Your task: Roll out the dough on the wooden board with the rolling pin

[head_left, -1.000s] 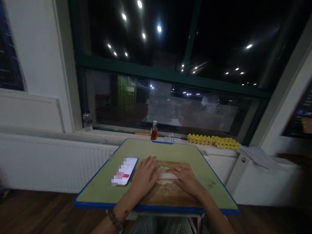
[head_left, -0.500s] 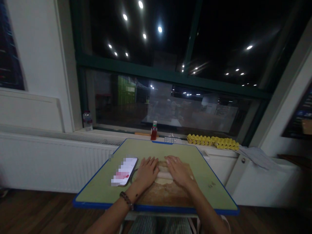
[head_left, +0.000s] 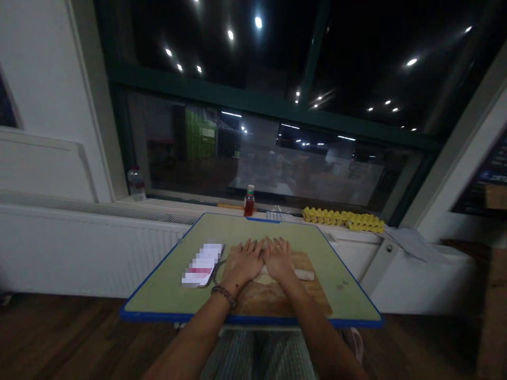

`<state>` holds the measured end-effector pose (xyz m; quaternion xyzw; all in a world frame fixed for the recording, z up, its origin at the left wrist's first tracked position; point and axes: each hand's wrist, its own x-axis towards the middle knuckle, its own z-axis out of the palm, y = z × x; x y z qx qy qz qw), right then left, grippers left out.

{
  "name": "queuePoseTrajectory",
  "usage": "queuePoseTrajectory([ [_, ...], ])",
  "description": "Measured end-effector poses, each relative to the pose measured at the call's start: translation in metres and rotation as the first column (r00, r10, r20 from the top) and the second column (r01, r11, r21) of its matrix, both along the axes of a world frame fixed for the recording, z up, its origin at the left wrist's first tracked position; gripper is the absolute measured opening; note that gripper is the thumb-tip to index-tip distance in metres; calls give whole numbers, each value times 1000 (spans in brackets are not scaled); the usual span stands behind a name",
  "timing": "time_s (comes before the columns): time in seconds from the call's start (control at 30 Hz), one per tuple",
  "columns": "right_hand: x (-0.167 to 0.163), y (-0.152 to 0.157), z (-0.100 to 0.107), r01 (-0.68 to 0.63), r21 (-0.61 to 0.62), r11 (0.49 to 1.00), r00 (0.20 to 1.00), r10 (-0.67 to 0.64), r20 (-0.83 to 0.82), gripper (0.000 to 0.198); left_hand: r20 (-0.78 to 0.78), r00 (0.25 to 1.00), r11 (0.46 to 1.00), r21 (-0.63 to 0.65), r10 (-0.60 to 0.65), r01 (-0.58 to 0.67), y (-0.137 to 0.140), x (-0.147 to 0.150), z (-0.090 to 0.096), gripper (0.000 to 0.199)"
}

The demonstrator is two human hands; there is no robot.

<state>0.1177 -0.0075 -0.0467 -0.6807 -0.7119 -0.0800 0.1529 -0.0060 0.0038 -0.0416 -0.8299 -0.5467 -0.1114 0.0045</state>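
A floured wooden board (head_left: 277,307) lies near the front of the small green folding table. Across it is a pale rolling pin (head_left: 304,274), whose right end shows past my right hand. Flattened dough (head_left: 259,285) lies on the board, partly covered by my hands and the pin. My left hand (head_left: 247,262) rests palm down over the pin with fingers stretched forward. Close beside it, my right hand (head_left: 279,259) also presses flat on the pin, fingers extended. Both hands hide the pin's middle and left part.
A phone (head_left: 204,264) with a lit screen lies left of the board on the green tabletop (head_left: 162,290). Along the windowsill stand a red sauce bottle (head_left: 249,203), a clear plastic bottle (head_left: 137,183) and yellow egg trays (head_left: 343,219). A white radiator (head_left: 87,253) is behind.
Both hands have come closer together toward the middle of the pin, uncovering its right end. The view has tilted down slightly.
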Motion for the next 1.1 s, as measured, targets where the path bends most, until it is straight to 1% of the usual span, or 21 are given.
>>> queuePoseTrajectory([
  [0.1,-2,-9,6,-1,-117,993,1000,4,26,53,-15,999,998,61,-33,34,-11,-1,-2,54],
  [0.2,-4,-23,7,-29,-157,987,999,34,27,54,-17,997,989,130,-71,73,-26,-5,-3,53],
  [0.3,-4,-40,0,-64,-112,992,998,65,5,54,7,989,975,166,-148,144,-40,-13,-10,54],
  [0.33,-3,-44,-4,-71,-73,995,997,72,4,54,22,984,970,178,-174,168,-42,-16,-12,55],
  [0.4,0,-47,-12,-121,29,992,992,121,21,53,33,976,965,157,-216,208,-42,-20,-18,55],
  [0.43,2,-46,-15,-140,75,987,990,138,25,53,33,972,963,146,-233,226,-39,-21,-19,55],
  [0.47,4,-43,-18,-156,96,983,988,154,25,52,35,971,963,139,-237,230,-35,-21,-20,55],
  [0.57,10,-25,-20,-166,96,981,986,165,18,50,21,979,973,112,-203,199,-17,-16,-18,54],
  [0.63,11,-13,-17,-172,102,980,985,171,15,50,3,986,983,75,-169,169,-7,-12,-16,55],
  [0.7,12,-6,-14,-183,131,974,983,184,0,49,1,986,984,63,-170,169,-1,-10,-15,55],
  [0.8,16,-7,-12,-201,168,965,978,209,-31,48,34,982,981,61,-184,182,3,-13,-18,57],
  [0.87,23,-12,-14,-202,173,964,977,210,-31,47,52,986,988,16,-156,155,7,-15,-20,59],
  [0.93,33,-13,-17,-186,166,968,982,189,-3,46,59,993,994,-25,-106,107,14,-15,-22,61],
  [1.0,43,-9,-19,-140,158,978,990,139,17,45,63,996,997,-27,-69,70,23,-13,-20,61],
  [1.03,46,-4,-18,-115,156,981,993,113,21,45,66,996,998,-10,-58,58,29,-11,-18,60],
  [1.1,48,8,-16,-73,168,983,997,70,20,45,77,995,996,67,-56,51,37,-7,-14,59],
])
